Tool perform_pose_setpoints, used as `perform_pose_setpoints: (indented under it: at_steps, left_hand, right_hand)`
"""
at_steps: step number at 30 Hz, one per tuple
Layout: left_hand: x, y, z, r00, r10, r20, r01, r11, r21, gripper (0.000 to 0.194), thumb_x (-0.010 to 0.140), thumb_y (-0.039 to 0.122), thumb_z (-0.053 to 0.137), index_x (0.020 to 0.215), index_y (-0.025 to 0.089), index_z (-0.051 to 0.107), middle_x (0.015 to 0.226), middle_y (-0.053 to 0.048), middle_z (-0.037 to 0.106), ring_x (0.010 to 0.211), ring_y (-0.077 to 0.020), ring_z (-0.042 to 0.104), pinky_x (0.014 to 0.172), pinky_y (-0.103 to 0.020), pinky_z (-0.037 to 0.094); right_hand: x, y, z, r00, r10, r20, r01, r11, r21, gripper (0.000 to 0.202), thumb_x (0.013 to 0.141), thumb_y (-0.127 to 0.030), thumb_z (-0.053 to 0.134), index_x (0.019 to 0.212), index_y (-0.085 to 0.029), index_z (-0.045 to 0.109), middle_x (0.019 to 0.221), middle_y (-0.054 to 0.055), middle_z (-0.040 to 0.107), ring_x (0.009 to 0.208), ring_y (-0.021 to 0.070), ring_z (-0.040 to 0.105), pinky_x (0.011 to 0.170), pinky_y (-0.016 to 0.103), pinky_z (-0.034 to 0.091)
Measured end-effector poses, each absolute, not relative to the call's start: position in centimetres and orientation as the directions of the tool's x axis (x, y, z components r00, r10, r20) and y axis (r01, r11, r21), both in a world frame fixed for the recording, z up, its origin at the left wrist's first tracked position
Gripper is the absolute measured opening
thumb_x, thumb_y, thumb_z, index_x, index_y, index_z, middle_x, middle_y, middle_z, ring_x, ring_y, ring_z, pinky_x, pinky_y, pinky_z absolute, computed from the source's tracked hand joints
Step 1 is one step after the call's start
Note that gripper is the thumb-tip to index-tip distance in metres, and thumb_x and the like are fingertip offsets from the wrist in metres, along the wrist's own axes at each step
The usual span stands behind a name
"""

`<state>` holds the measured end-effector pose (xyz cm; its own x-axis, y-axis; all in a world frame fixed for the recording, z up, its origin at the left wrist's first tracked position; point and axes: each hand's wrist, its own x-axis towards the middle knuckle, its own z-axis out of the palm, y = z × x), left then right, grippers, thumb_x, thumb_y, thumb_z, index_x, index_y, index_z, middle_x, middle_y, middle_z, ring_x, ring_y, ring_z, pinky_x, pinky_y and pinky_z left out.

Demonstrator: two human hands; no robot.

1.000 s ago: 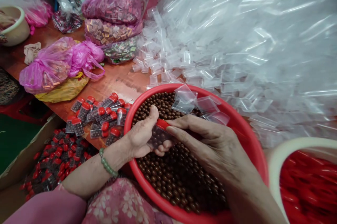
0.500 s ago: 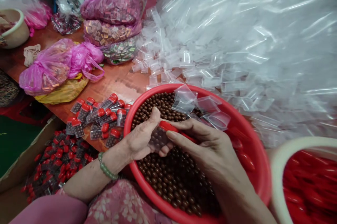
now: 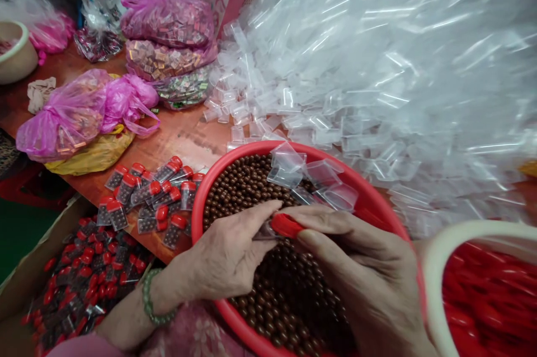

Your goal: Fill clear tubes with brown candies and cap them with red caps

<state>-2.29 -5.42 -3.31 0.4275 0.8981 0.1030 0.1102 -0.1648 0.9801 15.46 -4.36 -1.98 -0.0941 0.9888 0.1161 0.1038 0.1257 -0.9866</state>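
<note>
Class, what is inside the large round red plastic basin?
Small shiny brown balls, with clear plastic containers on top. The left hand and right hand hide some contents; the balls hide the bottom of the red basin.

Green bead bracelet (image 3: 147, 302) on left wrist, pink sleeve (image 3: 86, 346), pink floral clothing (image 3: 195, 330)

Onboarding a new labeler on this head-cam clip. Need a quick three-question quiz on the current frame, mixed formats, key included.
1. True or false: the green bead bracelet is on the left wrist.
2. Which hand pinches the red cap over the red basin?
3. The cream bucket at the right holds:
A) brown balls
B) red plastic pieces
C) pink bags

Key: 1 true; 2 right hand; 3 B
</note>
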Motion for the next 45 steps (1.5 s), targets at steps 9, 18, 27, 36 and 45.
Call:
perform_pose_setpoints:
  at_steps: [9, 18, 27, 36, 45]
  left_hand:
    - [-2.7, -4.4, -3.2, 0.51, 0.86, 0.008, 0.041, -0.034, 0.999, 0.043, 0.093, 0.019, 0.05, 0.136, 0.013, 0.054, 0.113, -0.012, 0.068, 0.105, -0.0208, 0.064, 0.1, -0.037, 0.049]
    - [-2.2, -4.4, -3.9, 0.545, 0.833, -0.089, 0.009, 0.101, 0.995, 0.05, 0.094, 0.024, 0.048, 0.142, 0.009, 0.046, 0.089, -0.008, 0.067, 0.072, -0.0147, 0.06, 0.073, -0.028, 0.053]
    - [-2.7, -4.2, -4.2, 0.611, 0.779, -0.141, -0.197, 0.322, 0.926, 0.038, 0.096, 0.044, 0.048, 0.107, 0.01, 0.06, 0.082, -0.005, 0.059, 0.06, -0.0091, 0.052, 0.06, -0.023, 0.045]
    - [-2.8, -4.5, -4.4, 0.546, 0.815, -0.194, -0.129, 0.31, 0.942, 0.058, 0.096, 0.036, 0.05, 0.147, 0.009, 0.041, 0.076, -0.002, 0.056, 0.063, -0.0106, 0.053, 0.063, -0.023, 0.043]
    - [-2.6, -4.5, -5.3, 0.552, 0.813, -0.186, -0.332, 0.419, 0.845, 0.078, 0.091, 0.066, 0.049, 0.145, 0.009, 0.045, 0.082, -0.004, 0.06, 0.058, -0.0078, 0.053, 0.059, -0.022, 0.043]
  right_hand:
    - [15.1, -4.4, -2.6, -0.141, 0.97, 0.198, 0.077, 0.21, -0.975, 0.016, 0.084, -0.018, 0.073, 0.09, -0.032, 0.079, 0.087, 0.0, 0.077, 0.077, 0.0153, 0.072, 0.066, 0.025, 0.059]
    - [15.5, -3.7, -2.1, -0.226, 0.972, 0.06, 0.095, 0.084, -0.992, 0.008, 0.086, -0.023, 0.072, 0.082, -0.027, 0.077, 0.075, -0.001, 0.071, 0.064, 0.012, 0.066, 0.06, 0.021, 0.055]
    - [15.4, -4.0, -2.6, -0.229, 0.962, 0.146, 0.18, 0.189, -0.965, 0.013, 0.085, -0.018, 0.072, 0.087, -0.03, 0.077, 0.087, 0.001, 0.075, 0.073, 0.0154, 0.07, 0.065, 0.026, 0.057]
    - [15.7, -4.0, -3.2, -0.32, 0.93, 0.182, 0.288, 0.279, -0.916, 0.023, 0.086, -0.02, 0.07, 0.106, -0.031, 0.074, 0.095, 0.003, 0.076, 0.082, 0.0204, 0.073, 0.072, 0.032, 0.061]
    - [14.1, -4.5, -2.8, -0.155, 0.958, 0.243, 0.294, 0.279, -0.914, 0.012, 0.085, -0.017, 0.07, 0.091, -0.027, 0.075, 0.09, 0.003, 0.073, 0.082, 0.0174, 0.069, 0.075, 0.03, 0.058]
